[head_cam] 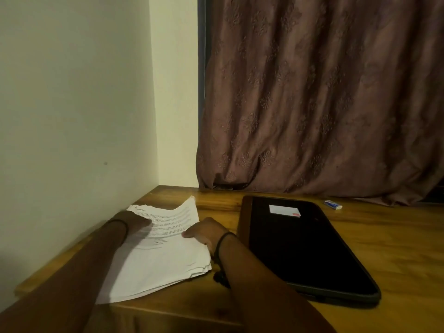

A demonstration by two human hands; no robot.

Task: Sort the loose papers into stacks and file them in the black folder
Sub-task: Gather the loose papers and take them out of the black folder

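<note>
Beside the papers [165,255]: black folder [305,251], eraser [333,204].

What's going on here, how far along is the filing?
A person has both hands on the papers, one uneven pile at the left end of the desk, by the wall. The left hand rests on top and is motion-blurred. The right hand grips the pile's right edge, thumb on the top sheet. The black folder lies closed just to the right, with neither hand on it. No separate stacks show yet.
</note>
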